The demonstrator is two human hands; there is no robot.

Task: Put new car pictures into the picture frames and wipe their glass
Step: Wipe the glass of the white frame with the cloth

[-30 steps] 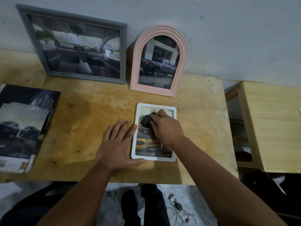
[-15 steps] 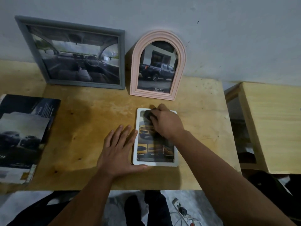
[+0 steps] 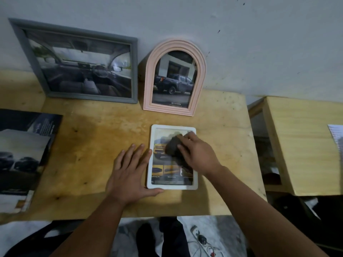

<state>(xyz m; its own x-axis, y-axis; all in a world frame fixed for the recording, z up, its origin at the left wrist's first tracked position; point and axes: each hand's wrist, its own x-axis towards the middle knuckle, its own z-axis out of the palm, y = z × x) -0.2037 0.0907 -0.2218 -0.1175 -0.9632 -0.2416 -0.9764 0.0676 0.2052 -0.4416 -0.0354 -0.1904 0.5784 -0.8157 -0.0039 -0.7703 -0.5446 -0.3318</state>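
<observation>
With our right hand (image 3: 196, 154) clenched on the dark cloth (image 3: 173, 148), the white frame (image 3: 172, 186) lies flat directly beneath it, long axis running toward us, while our open left hand (image 3: 130, 175) braces its near-left edge.

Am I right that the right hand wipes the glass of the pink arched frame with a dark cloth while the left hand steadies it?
Not quite. In the head view the right hand rubs the dark cloth on the white frame lying flat on the table; the pink arched frame leans untouched against the wall. The left hand does steady the white frame.
</observation>
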